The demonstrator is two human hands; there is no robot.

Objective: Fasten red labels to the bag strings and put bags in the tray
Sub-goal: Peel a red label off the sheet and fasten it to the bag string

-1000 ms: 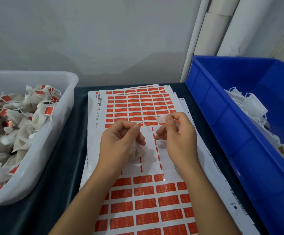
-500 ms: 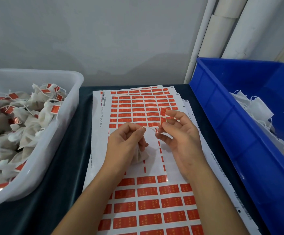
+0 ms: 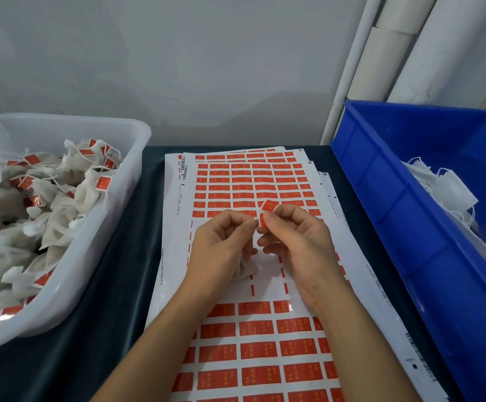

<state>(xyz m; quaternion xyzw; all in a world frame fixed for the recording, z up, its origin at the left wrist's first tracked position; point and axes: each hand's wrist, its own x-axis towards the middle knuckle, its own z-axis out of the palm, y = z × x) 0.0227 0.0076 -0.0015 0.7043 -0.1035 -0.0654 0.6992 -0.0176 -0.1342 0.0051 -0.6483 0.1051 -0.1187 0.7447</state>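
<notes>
My left hand grips a small white cloth bag that hangs below its fingers, its thumb and forefinger pinched at the bag's string. My right hand pinches a red label, bent over between thumb and forefinger, right against the left fingertips. Both hands hover over a white sheet of red labels. The string itself is too thin to make out.
A clear plastic tray at the left holds several labelled bags. A blue bin at the right holds several unlabelled white bags. More label sheets lie stacked under the top one on the dark tabletop. White pipes stand at the back right.
My right hand has brought the red label from beside the sheet over to the left fingertips and is folding it there. The hands have closed together.
</notes>
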